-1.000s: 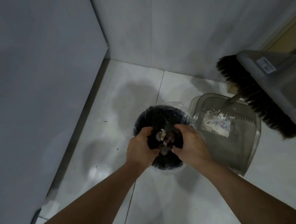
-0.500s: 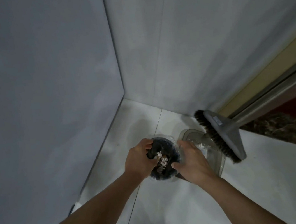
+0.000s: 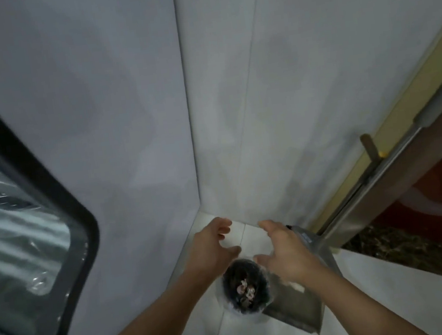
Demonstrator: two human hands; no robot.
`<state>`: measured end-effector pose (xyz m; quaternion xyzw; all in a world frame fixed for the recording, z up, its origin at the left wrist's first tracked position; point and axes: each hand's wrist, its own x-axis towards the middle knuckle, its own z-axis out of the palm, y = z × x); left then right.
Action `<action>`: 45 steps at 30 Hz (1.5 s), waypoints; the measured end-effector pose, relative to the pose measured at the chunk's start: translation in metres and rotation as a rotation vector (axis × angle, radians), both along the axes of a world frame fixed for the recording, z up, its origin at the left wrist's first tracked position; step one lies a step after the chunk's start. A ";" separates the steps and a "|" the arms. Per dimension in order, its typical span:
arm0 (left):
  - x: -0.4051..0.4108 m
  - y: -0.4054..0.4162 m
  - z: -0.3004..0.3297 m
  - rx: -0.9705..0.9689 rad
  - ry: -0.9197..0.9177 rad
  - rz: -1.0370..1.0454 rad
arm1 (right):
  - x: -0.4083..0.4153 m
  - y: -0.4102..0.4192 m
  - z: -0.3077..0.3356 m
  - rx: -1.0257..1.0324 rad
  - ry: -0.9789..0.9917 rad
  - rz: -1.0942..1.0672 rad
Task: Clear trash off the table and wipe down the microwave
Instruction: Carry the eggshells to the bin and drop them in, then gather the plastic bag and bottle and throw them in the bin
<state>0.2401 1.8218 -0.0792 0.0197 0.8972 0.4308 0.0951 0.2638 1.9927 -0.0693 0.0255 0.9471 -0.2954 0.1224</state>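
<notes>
A small round black trash bin [image 3: 245,289] with a clear liner stands on the white tiled floor in a wall corner. Bits of trash [image 3: 246,291], pale and brownish, lie inside it. My left hand [image 3: 213,245] hovers above the bin's far left side, fingers spread and empty. My right hand [image 3: 284,249] hovers above its right side, also open and empty. Both hands are apart from the bin and from each other.
A grey dustpan [image 3: 300,308] lies on the floor right of the bin, with a brush head [image 3: 306,236] partly behind my right hand. A dark-framed appliance door [image 3: 38,219] fills the left. A metal door frame [image 3: 383,174] runs along the right.
My hands dropped the trash into the bin and lifted away with fingers spread. The view has risen, so the bin looks smaller and the dark-framed door has come into view at left.
</notes>
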 end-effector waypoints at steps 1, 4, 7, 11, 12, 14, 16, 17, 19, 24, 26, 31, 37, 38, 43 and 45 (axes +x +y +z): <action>0.004 -0.004 0.012 0.004 0.013 0.014 | 0.002 -0.003 0.012 -0.001 0.019 0.015; 0.018 -0.017 0.045 0.004 0.053 0.069 | 0.007 -0.014 0.043 -0.015 0.058 0.068; 0.039 -0.030 0.073 0.004 0.077 0.155 | 0.012 -0.027 0.069 -0.016 0.079 0.151; 0.074 -0.054 0.103 -0.009 0.086 0.291 | 0.022 -0.045 0.099 -0.018 0.106 0.304; 0.084 -0.061 0.110 -0.018 0.094 0.325 | 0.026 -0.050 0.106 -0.022 0.102 0.342; 0.106 -0.075 0.123 -0.038 0.109 0.390 | 0.032 -0.062 0.119 -0.026 0.114 0.409; 0.129 -0.092 0.135 -0.044 0.116 0.456 | 0.040 -0.076 0.131 -0.037 0.127 0.471; 0.141 -0.100 0.140 -0.044 0.117 0.490 | 0.045 -0.085 0.136 -0.040 0.131 0.503; 0.164 -0.117 0.151 -0.047 0.122 0.555 | 0.054 -0.104 0.146 -0.040 0.140 0.564; 0.218 -0.163 0.170 -0.082 0.146 0.686 | 0.080 -0.165 0.168 -0.068 0.182 0.725; 0.239 -0.184 0.176 -0.086 0.158 0.737 | 0.093 -0.192 0.176 -0.100 0.193 0.788; 0.291 -0.252 0.186 -0.081 0.177 0.870 | 0.130 -0.275 0.196 -0.097 0.214 0.917; 0.357 -0.358 0.199 -0.111 0.172 1.004 | 0.182 -0.392 0.217 -0.110 0.204 1.037; 0.369 -0.377 0.201 -0.119 0.168 1.021 | 0.192 -0.413 0.220 -0.120 0.199 1.044; 0.423 -0.472 0.220 -0.157 0.178 1.095 | 0.236 -0.515 0.238 -0.136 0.241 1.089; 0.444 -0.505 0.227 -0.168 0.174 1.121 | 0.252 -0.550 0.242 -0.155 0.247 1.105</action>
